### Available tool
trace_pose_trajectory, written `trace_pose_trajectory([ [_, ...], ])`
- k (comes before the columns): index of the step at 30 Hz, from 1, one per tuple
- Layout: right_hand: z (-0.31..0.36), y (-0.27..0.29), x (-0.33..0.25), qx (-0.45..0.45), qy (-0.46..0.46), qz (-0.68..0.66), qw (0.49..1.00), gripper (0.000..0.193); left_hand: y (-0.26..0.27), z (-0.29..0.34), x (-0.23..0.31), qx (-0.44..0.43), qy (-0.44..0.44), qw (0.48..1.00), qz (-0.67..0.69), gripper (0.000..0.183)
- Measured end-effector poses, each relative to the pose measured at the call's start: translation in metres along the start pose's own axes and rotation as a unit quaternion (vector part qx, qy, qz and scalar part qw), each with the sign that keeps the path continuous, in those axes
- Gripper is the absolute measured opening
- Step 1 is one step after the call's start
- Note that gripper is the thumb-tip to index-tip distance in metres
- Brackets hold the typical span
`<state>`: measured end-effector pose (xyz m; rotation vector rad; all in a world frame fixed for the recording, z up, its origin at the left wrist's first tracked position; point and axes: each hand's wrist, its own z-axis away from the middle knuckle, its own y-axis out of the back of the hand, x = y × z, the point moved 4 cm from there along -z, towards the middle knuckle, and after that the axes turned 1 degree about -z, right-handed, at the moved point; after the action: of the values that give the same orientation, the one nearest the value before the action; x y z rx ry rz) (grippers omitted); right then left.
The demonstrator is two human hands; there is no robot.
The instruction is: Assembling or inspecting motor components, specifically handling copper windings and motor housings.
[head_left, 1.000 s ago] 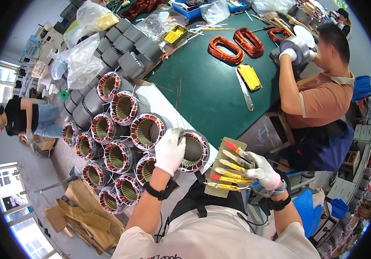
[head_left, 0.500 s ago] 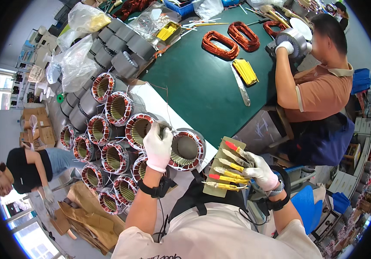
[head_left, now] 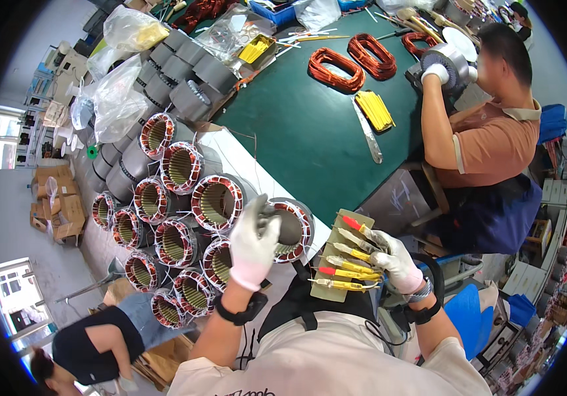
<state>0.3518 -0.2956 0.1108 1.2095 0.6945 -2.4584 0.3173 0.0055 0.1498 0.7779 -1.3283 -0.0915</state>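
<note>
My left hand (head_left: 255,245), in a white glove with grey fingertips, is raised in front of the near motor stator (head_left: 305,228), partly covering it. Its fingers are loosely bent and look apart, with nothing visible in them. My right hand (head_left: 399,263), gloved too, is closed on the edge of a tan card (head_left: 328,294). Across that card lie several yellow-sleeved leads (head_left: 347,272), some with red ends. To the left of my left hand stand several more stators with white-laced copper windings, among them a large stator (head_left: 217,203).
A green tabletop (head_left: 283,138) carries copper coils (head_left: 336,68), a bundle of yellow strips (head_left: 375,110) and a metal strip (head_left: 368,132). At right, a co-worker (head_left: 488,132) handles a grey stator (head_left: 452,66). Another person (head_left: 98,346) bends at lower left. Grey cores (head_left: 191,99) are stacked beyond.
My left hand has moved right and slightly nearer to me, its fingers loosening. My right hand keeps the card in place. The person at lower left has come nearer and bent lower.
</note>
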Motion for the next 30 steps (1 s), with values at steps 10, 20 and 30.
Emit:
trace_pose_trajectory([
  [10,-0.025,-0.007,-0.009,0.044,0.004,0.056,0.997,0.057,-0.041,-0.001,-0.011,-0.136,-0.152,0.979,0.002,0.008],
  [20,-0.034,-0.022,-0.015,0.085,0.02,0.077,0.993,0.047,-0.036,-0.014,0.001,-0.197,-0.179,0.963,-0.032,0.011],
  [30,-0.035,-0.027,-0.015,0.069,0.01,0.057,0.996,0.053,-0.035,-0.01,-0.009,-0.195,-0.132,0.971,0.042,0.014],
])
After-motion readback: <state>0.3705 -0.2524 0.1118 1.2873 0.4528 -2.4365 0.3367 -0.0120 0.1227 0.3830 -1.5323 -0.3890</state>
